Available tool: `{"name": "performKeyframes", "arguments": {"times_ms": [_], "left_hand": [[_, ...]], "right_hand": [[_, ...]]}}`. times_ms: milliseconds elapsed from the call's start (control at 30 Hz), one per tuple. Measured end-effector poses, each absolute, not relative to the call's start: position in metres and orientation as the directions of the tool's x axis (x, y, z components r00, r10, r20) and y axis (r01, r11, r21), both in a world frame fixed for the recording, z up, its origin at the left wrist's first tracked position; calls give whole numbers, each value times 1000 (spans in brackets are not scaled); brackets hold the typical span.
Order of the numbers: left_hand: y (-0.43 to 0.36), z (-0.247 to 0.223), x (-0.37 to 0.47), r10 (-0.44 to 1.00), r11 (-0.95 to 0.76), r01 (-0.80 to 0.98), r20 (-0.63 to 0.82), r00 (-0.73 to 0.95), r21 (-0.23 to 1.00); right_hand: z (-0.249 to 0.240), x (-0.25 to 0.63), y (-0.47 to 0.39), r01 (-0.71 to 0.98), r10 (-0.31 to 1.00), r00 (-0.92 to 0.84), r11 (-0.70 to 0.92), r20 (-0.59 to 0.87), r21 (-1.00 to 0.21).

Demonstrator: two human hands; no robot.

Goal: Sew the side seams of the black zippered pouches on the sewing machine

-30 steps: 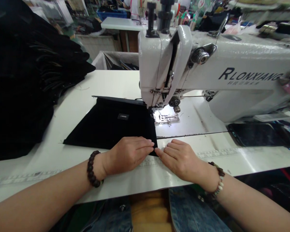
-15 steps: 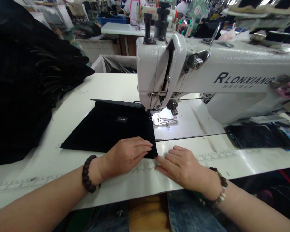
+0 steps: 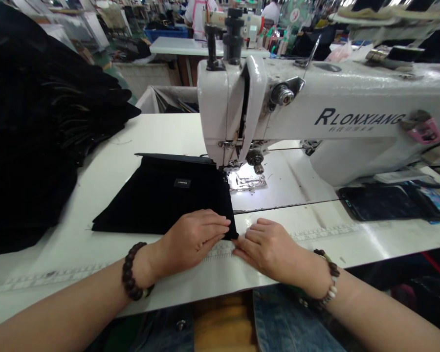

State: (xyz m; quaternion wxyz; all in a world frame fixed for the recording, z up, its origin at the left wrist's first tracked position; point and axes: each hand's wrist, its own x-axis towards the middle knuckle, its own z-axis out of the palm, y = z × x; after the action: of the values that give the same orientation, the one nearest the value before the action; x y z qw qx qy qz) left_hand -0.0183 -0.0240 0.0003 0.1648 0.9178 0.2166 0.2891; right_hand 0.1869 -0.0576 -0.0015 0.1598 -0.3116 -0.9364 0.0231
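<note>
A black fabric piece (image 3: 157,205) with a small label (image 3: 182,183) lies flat on the white table, its right edge under the needle area of the sewing machine (image 3: 227,107). My left hand (image 3: 190,239) rests on the fabric's lower right part, fingers together and pointing right. At the fabric's near right corner, my right hand (image 3: 267,247) has its fingers curled, with thumb and forefinger at the corner. The lit metal plate (image 3: 247,182) is just right of the fabric.
A large pile of black fabric (image 3: 29,127) stands on the left. On the right lies a phone (image 3: 374,203). A printed ruler (image 3: 73,271) runs along the table's front. Behind are another table (image 3: 172,46) and a person (image 3: 200,17) in white and pink.
The view has shifted slightly, so the machine appears a little further left. Both hands keep nearly the same place at the fabric's corner.
</note>
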Motion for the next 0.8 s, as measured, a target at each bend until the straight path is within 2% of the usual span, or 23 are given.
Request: {"name": "performKeyframes", "arguments": {"times_ms": [200, 433, 567, 800], "left_hand": [[-24, -2, -19, 387, -920, 297, 467, 795, 257], [-27, -4, -21, 290, -955, 283, 469, 834, 88], [-27, -3, -22, 271, -960, 270, 478, 835, 71], [-23, -4, -26, 263, -964, 245, 456, 850, 100]], "right_hand": [[-1, 192, -57, 547, 568, -772, 822, 286, -155], [4, 194, -57, 552, 574, -730, 815, 371, -176], [3, 194, -59, 538, 559, -760, 827, 333, -162], [7, 193, -59, 510, 509, -828, 858, 234, -61]]}}
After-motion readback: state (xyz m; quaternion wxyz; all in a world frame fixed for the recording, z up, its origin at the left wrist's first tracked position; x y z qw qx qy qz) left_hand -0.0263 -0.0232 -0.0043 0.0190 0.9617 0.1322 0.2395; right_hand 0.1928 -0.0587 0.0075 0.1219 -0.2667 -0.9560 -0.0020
